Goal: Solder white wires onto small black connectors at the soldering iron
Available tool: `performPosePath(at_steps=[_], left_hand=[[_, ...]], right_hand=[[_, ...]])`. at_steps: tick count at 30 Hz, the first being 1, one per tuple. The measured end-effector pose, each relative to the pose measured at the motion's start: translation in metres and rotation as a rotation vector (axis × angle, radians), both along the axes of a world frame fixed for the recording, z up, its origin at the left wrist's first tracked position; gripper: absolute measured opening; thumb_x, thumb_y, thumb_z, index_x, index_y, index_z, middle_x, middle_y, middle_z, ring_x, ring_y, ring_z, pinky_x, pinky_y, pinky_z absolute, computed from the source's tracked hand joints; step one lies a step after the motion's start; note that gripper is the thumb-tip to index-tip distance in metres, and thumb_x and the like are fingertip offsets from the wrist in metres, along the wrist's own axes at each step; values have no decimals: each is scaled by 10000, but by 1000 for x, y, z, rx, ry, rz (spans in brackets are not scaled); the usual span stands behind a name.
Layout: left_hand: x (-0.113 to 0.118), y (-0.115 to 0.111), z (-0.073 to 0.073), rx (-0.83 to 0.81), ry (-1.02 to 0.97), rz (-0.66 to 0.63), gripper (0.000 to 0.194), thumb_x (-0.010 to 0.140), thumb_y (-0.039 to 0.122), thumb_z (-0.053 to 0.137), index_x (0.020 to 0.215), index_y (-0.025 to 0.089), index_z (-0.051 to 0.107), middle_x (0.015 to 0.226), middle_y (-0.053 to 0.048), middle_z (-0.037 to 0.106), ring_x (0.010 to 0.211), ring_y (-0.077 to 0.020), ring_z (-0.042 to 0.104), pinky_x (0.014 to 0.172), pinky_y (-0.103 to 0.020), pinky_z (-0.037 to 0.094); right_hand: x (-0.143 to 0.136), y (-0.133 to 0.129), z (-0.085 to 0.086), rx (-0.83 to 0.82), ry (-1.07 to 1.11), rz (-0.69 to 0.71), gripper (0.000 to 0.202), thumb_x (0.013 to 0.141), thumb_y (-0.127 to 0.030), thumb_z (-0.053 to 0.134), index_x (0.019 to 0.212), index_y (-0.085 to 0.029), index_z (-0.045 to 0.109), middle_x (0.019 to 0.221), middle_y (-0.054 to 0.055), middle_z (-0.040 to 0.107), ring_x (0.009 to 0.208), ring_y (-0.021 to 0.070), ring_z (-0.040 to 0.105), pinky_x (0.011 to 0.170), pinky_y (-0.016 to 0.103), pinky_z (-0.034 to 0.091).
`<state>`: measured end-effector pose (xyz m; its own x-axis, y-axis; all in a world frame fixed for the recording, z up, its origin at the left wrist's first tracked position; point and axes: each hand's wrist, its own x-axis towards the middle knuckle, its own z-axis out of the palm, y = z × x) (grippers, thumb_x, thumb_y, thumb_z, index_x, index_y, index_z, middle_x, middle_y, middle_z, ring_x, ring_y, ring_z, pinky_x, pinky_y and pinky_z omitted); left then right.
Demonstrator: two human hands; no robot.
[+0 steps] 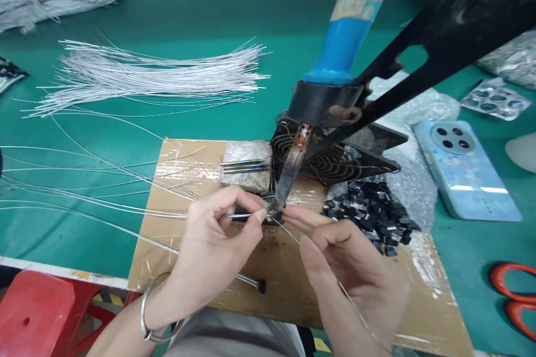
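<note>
My left hand (221, 234) is closed in a pinch on thin white wires (167, 213), close to the tip of a soldering iron (341, 47). The iron is blue-handled and clamped in a black stand, pointing down. Between thumb and fingers of my right hand (352, 268) runs a thin solder wire (288, 231), its end at the iron's tip. The right fingertips reach a small dark part beside the tip; whether they grip it is hidden. Below my left hand lies a wire with a black connector (260, 286).
Behind the tip stands a black fan (318, 162), left of it a wrapped block (247, 175) with metal rods. Black connectors (372, 215) are heaped right on the cardboard (285, 284). A white wire bundle (167, 75), a phone (471, 173) and red-handled scissors (513, 284) lie around.
</note>
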<state>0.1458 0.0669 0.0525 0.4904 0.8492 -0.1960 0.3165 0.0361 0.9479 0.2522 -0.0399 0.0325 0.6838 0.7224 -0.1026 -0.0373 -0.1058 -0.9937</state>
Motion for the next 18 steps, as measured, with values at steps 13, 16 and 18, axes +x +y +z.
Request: performPosePath(at_steps=[13,16,18], left_hand=[[-1,-1,-1,28,-5,14,109,847,110,646,761,162,690,798,-27,723,804,-191,700,656,-269,489],[0,-2,-1,17,-18,11,107,851,111,652,766,161,692,799,-28,721,811,-191,702,667,-269,496],[0,-2,0,16,-28,10,107,852,109,654,766,160,693,802,-28,721,810,-187,701,673,-267,497]], right_hand=[[-2,1,-1,17,14,-19,167,922,-251,672,766,-244,612,1118,34,779,1046,203,741,978,325,564],[-2,2,0,8,8,-23,183,915,-254,676,748,-247,602,1103,-5,784,1034,177,744,972,285,551],[-2,2,1,5,-1,-21,193,917,-262,671,740,-248,595,1094,-16,785,1036,174,742,971,281,547]])
